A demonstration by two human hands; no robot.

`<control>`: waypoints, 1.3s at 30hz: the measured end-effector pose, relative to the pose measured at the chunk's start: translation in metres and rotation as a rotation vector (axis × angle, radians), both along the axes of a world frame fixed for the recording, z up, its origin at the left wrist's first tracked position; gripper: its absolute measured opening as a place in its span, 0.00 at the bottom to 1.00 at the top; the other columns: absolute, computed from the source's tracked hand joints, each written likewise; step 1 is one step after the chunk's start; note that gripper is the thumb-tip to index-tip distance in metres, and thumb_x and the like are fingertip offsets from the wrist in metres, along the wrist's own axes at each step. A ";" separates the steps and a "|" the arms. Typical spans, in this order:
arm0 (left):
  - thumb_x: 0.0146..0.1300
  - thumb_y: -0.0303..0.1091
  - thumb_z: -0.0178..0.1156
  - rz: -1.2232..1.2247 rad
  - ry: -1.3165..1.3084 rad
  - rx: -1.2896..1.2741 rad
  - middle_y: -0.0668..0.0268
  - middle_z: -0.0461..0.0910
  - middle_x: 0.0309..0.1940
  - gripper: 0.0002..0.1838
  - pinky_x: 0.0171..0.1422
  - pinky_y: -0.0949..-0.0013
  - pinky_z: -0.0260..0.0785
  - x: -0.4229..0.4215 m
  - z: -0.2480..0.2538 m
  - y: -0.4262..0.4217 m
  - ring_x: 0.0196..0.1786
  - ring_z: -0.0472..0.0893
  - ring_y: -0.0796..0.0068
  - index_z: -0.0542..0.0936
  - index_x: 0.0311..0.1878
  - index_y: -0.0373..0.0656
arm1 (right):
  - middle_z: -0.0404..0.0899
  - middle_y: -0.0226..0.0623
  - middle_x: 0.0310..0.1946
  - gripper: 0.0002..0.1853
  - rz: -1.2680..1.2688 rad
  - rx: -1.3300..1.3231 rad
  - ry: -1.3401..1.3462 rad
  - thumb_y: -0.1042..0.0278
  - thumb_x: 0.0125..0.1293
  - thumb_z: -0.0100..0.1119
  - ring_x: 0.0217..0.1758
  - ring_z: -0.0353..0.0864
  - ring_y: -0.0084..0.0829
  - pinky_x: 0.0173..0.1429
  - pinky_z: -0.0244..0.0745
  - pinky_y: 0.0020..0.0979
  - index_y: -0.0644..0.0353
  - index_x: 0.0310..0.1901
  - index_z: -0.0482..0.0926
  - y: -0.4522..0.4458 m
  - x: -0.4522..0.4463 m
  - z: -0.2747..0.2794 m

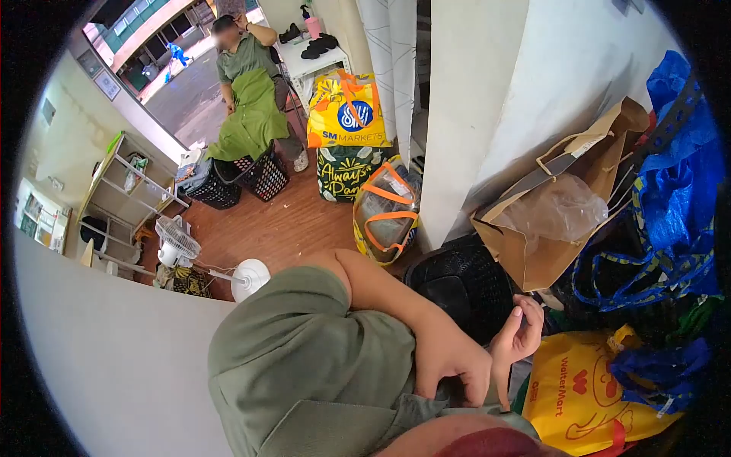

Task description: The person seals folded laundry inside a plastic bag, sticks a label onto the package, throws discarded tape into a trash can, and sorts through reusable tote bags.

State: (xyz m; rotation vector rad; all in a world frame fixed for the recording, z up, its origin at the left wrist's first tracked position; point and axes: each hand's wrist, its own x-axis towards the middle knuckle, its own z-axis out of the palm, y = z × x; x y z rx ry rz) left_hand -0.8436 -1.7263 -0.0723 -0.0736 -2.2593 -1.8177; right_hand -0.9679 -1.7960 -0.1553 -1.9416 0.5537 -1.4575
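My left hand (462, 373) reaches across from the left, its arm bent. Its fingers close around a fold of the grey-green shirt (304, 358) I wear, near the right wrist. My right hand (522, 329) is raised just beyond it, fingers loosely bent and apart, with nothing visible in it. Behind that hand is a black plastic basket (468, 282). A yellow WalterMart bag (571, 388) lies beside it on the right. Above stands a brown paper bag (533, 251) with clear plastic (560, 206) inside.
Blue bags (674, 198) hang or pile at the right. A yellow SM bag (346, 114) sits on a dark green bag (346, 171) by the white wall. A white fan (247, 278) stands left. Near the doorway, a person sits with green cloth (251, 110) over a black basket (266, 175).
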 end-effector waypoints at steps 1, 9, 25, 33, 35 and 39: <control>0.42 0.44 0.68 0.001 -0.002 -0.002 0.51 0.73 0.45 0.32 0.54 0.54 0.62 -0.002 -0.002 -0.001 0.49 0.71 0.45 0.70 0.48 0.33 | 0.79 0.44 0.37 0.06 0.001 -0.002 -0.002 0.81 0.60 0.51 0.42 0.77 0.40 0.52 0.70 0.36 0.66 0.39 0.74 0.000 0.000 -0.002; 0.46 0.46 0.67 0.355 0.593 -0.084 0.52 0.74 0.42 0.28 0.54 0.54 0.63 -0.018 -0.003 0.011 0.48 0.72 0.48 0.72 0.43 0.33 | 0.78 0.44 0.36 0.06 0.031 0.067 0.035 0.83 0.61 0.51 0.38 0.77 0.35 0.45 0.72 0.30 0.67 0.40 0.74 0.003 0.000 -0.008; 0.40 0.42 0.67 0.282 0.500 0.003 0.56 0.62 0.20 0.25 0.29 0.57 0.56 -0.016 -0.012 0.016 0.26 0.67 0.51 0.62 0.23 0.35 | 0.79 0.44 0.32 0.04 0.043 0.138 0.060 0.82 0.60 0.51 0.35 0.77 0.36 0.44 0.72 0.31 0.68 0.37 0.75 0.010 0.003 -0.003; 0.42 0.45 0.66 0.328 0.564 -0.085 0.53 0.73 0.37 0.26 0.49 0.56 0.62 -0.022 -0.003 0.014 0.42 0.72 0.50 0.71 0.37 0.34 | 0.79 0.43 0.32 0.05 0.046 0.142 0.049 0.82 0.59 0.52 0.35 0.78 0.35 0.43 0.72 0.30 0.67 0.36 0.75 0.009 -0.001 -0.005; 0.41 0.42 0.66 0.366 0.615 -0.017 0.52 0.73 0.40 0.27 0.53 0.57 0.61 -0.026 -0.003 0.014 0.45 0.72 0.51 0.73 0.41 0.33 | 0.79 0.43 0.32 0.05 0.033 0.153 0.049 0.82 0.59 0.52 0.35 0.78 0.34 0.43 0.72 0.29 0.67 0.36 0.75 0.010 -0.003 -0.005; 0.45 0.46 0.66 0.233 0.479 -0.116 0.54 0.72 0.48 0.32 0.60 0.58 0.59 -0.023 -0.005 0.007 0.53 0.70 0.55 0.70 0.49 0.33 | 0.78 0.43 0.33 0.04 0.050 0.147 0.049 0.83 0.60 0.51 0.36 0.77 0.32 0.44 0.72 0.28 0.68 0.36 0.75 0.011 -0.005 -0.008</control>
